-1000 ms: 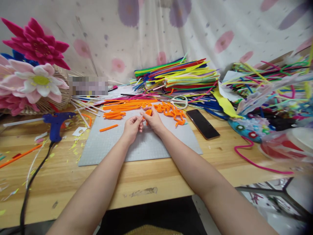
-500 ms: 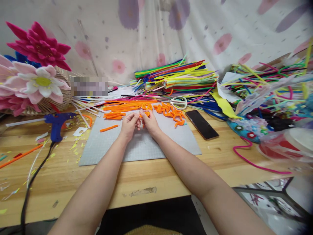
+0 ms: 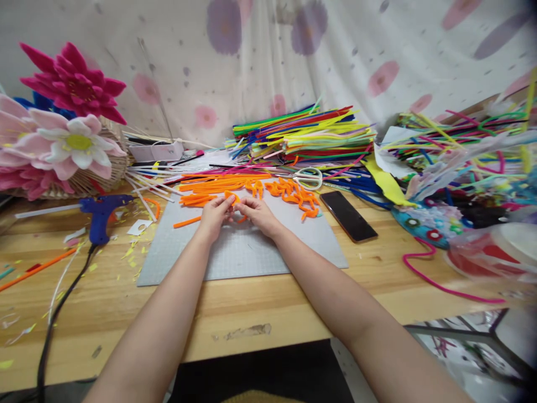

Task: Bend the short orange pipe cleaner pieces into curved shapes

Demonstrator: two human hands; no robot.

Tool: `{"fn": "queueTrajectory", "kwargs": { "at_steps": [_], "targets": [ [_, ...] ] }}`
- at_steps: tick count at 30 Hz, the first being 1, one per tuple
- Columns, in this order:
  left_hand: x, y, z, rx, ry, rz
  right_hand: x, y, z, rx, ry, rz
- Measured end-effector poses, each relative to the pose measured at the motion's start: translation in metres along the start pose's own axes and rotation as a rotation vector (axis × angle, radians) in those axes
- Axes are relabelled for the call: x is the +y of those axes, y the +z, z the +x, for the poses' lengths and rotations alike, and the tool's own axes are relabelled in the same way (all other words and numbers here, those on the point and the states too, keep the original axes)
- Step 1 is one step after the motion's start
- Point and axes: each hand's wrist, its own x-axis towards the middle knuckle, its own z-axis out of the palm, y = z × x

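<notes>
Above the grey cutting mat [image 3: 176, 257], my left hand [image 3: 216, 215] pinches a bent orange pipe cleaner [image 3: 232, 197] between thumb and fingers. My right hand [image 3: 257, 214] meets it from the other side, its fingers closed on the same pipe cleaner, part of which shows below the fingertips. Straight orange pipe cleaners [image 3: 218, 183] lie at the mat's back edge, with a short cut bundle [image 3: 195, 200] near my left hand. A single short orange piece [image 3: 187, 223] rests left of that hand. Beyond my right hand lies a cluster of wavy, bent orange pieces [image 3: 293, 196].
A blue glue gun [image 3: 100, 218] with a black cord and felt-like flowers [image 3: 79, 140] occupy the left. Scissors [image 3: 309, 178] and a phone [image 3: 349, 216] lie right of the mat. Behind are piled coloured pipe cleaners [image 3: 310, 131]. A plastic-wrapped tub [image 3: 495, 252] stands far right.
Both hands have shifted slightly left. The orange pipe cleaner now shows above the left fingertips, where it was near the right hand's fingers before. The camera view has moved a little.
</notes>
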Motion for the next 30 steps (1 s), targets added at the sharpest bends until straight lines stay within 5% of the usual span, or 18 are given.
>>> {"fn": "queueTrajectory", "kwargs": {
  "at_steps": [5,9,21,30],
  "targets": [
    [0.010,-0.007,-0.001,-0.217,-0.288,-0.259,0.000,-0.002,-0.003,-0.123,0.056,-0.009],
    [0.015,-0.006,-0.004,-0.263,-0.398,-0.386,-0.001,-0.004,-0.005,-0.165,0.053,0.009],
    [0.001,0.000,-0.002,-0.127,-0.019,-0.041,0.000,-0.007,-0.005,-0.244,0.071,0.020],
    [-0.004,0.002,0.005,0.074,0.200,0.163,0.013,-0.003,0.002,0.015,-0.219,-0.357]
  ]
}}
